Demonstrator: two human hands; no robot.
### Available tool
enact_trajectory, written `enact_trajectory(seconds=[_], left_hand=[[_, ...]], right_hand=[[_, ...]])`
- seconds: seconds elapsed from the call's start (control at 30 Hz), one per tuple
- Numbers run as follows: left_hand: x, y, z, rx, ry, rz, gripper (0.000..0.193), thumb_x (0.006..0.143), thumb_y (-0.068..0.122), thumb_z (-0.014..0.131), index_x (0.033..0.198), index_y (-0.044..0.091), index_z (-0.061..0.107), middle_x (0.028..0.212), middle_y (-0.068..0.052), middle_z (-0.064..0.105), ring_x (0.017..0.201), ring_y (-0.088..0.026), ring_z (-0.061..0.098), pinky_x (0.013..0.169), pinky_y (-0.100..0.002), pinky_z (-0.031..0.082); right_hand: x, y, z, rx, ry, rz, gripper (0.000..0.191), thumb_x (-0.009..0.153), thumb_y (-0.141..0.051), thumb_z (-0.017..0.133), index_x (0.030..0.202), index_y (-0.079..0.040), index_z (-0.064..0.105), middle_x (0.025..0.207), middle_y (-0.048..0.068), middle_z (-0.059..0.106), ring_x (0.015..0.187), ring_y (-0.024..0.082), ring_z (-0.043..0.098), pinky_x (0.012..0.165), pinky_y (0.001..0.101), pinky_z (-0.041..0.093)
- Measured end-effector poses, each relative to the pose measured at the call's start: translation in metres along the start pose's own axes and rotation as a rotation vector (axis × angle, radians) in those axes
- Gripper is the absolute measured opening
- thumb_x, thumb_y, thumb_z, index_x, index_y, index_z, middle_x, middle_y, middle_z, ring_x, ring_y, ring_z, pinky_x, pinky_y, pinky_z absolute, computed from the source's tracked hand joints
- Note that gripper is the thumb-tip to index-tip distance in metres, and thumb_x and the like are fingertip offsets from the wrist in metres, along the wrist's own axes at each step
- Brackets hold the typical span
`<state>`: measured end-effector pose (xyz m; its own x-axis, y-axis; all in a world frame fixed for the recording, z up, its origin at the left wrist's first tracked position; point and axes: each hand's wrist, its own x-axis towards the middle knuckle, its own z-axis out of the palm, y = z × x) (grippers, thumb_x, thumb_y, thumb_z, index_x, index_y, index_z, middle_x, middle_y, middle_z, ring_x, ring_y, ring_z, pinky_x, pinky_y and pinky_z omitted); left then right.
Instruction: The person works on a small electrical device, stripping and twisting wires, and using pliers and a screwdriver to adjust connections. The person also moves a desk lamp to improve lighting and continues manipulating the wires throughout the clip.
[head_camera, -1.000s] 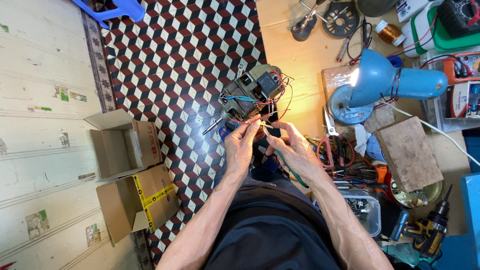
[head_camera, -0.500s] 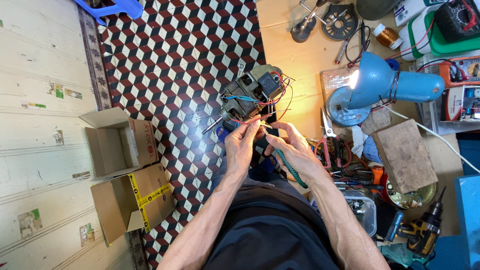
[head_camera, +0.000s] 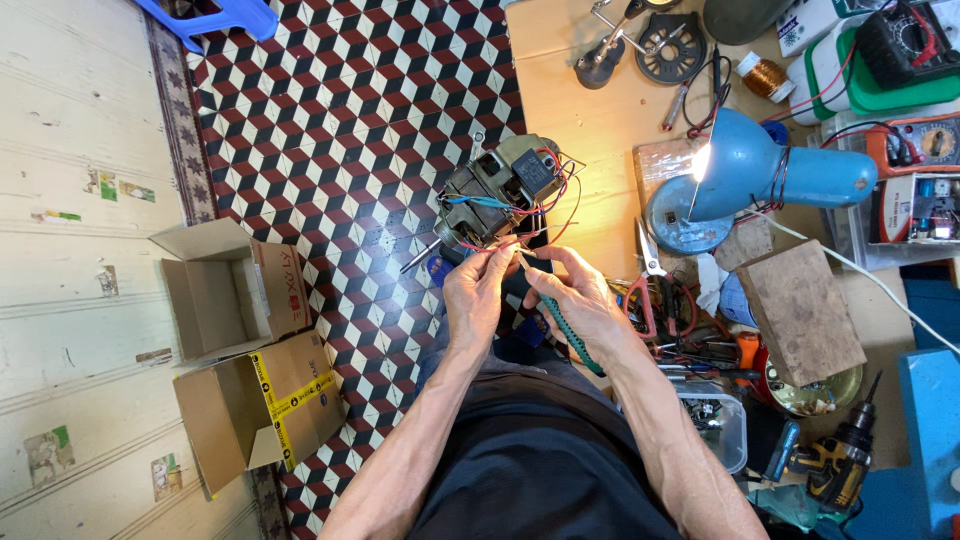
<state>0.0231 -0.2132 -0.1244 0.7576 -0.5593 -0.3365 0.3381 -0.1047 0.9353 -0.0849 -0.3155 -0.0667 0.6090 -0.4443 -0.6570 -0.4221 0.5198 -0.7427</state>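
you are pinching thin wires (head_camera: 520, 250) with both hands, left hand (head_camera: 478, 295) and right hand (head_camera: 580, 305), just below the motor (head_camera: 497, 195).

A small grey electric motor (head_camera: 497, 198) sits at the edge of the worktop (head_camera: 590, 130), its bare shaft pointing out over the tiled floor. Red, blue and white wires (head_camera: 548, 200) loop off its body, their loose ends trailing toward the person.

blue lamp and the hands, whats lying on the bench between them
In the head view, a pair of scissors lies between the blue lamp and the right hand, with red-handled pliers just beside it.
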Motion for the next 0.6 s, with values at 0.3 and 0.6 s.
enact_trajectory(seconds=[0.3, 0.6], left_hand=[[0.002, -0.003, -0.002, 0.003, 0.016, -0.04, 0.028, 0.099, 0.021, 0.069, 0.116, 0.001, 0.077, 0.097, -0.005, 0.078, 0.087, -0.009, 0.07, 0.077, -0.022, 0.055], [0.001, -0.005, 0.003, -0.11, -0.011, -0.032, 0.027, 0.099, 0.018, 0.067, 0.115, -0.003, 0.074, 0.1, -0.008, 0.076, 0.087, -0.012, 0.072, 0.083, -0.024, 0.059]], right_hand=[[0.002, 0.003, -0.003, 0.055, -0.026, -0.002, 0.048, 0.092, -0.028, 0.069, 0.135, -0.01, 0.058, 0.078, 0.007, 0.068, 0.053, 0.008, 0.05, 0.041, 0.024, 0.036], [-0.007, 0.015, -0.027, -0.03, 0.159, 0.037, 0.046, 0.095, -0.027, 0.064, 0.137, -0.01, 0.059, 0.078, 0.007, 0.07, 0.05, 0.008, 0.047, 0.04, 0.0254, 0.037]])
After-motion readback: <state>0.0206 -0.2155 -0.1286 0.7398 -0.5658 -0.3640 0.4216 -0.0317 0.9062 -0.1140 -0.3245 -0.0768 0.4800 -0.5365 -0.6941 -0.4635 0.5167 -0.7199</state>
